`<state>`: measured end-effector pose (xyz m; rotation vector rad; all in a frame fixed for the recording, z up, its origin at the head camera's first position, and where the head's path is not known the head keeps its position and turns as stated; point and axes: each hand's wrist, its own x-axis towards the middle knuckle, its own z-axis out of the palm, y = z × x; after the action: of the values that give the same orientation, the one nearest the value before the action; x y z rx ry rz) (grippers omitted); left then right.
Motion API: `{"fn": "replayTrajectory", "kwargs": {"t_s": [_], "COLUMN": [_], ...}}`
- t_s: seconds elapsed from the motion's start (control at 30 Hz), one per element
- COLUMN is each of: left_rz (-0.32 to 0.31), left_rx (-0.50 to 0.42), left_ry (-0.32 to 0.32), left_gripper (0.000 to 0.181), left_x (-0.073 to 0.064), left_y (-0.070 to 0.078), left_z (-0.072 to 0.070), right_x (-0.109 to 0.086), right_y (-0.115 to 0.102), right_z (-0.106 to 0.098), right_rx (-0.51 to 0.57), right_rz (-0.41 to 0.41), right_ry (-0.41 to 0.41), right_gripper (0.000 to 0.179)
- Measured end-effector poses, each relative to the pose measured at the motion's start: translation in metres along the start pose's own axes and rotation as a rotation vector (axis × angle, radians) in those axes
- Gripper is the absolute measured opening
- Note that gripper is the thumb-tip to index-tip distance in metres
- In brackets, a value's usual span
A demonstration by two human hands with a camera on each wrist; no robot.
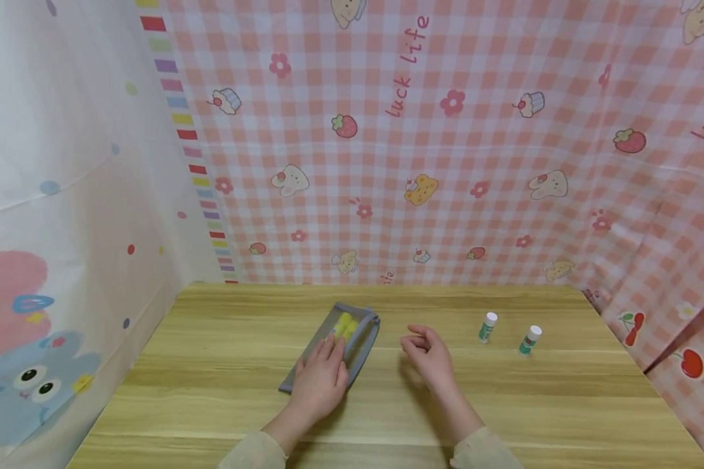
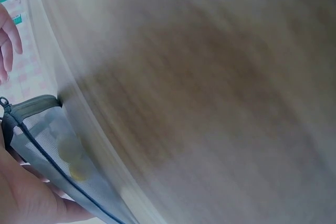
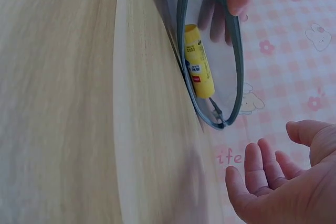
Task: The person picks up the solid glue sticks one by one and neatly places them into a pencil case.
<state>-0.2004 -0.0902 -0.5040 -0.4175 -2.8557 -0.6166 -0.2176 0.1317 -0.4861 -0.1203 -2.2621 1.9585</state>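
Observation:
A grey mesh zipper pouch [image 1: 360,355] lies slanted on the table, its zipped side gaping toward the right hand. Inside it are yellow glue sticks [image 1: 345,324]; the right wrist view shows one yellow glue stick [image 3: 199,64] through the open mouth. My left hand [image 1: 319,381] holds the pouch's upper layer, fingers flat over the mesh and thumb at the zipper edge. To the right of the pouch, my right hand [image 1: 429,355] hovers over the table with loosely bent fingers and nothing in it.
Two green glue sticks with white caps, a nearer one [image 1: 530,341] and a farther one [image 1: 487,327], stand upright right of my right hand. The wooden table [image 1: 223,339] ends at a pink checked curtain [image 1: 375,163] behind and a white printed curtain [image 1: 94,195] on the left.

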Motion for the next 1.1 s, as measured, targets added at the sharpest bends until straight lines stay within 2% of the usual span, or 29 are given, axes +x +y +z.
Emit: {"fn": "replayTrajectory", "kwargs": {"t_s": [0.73, 1.1], "left_rz": [0.014, 0.016], "left_rx": [0.0, 0.002], "left_ry": [0.027, 0.025], "left_gripper": [0.048, 0.049], "left_x": [-0.001, -0.001], "left_y": [0.001, 0.0], "left_z": [-0.001, -0.001], "right_x": [-0.005, -0.004], "right_y": [0.001, 0.003], "right_z": [-0.049, -0.071], "right_rx": [-0.009, -0.027], "right_rz": [0.022, 0.005], "right_ry": [0.062, 0.102], "right_gripper": [0.043, 0.042]}}
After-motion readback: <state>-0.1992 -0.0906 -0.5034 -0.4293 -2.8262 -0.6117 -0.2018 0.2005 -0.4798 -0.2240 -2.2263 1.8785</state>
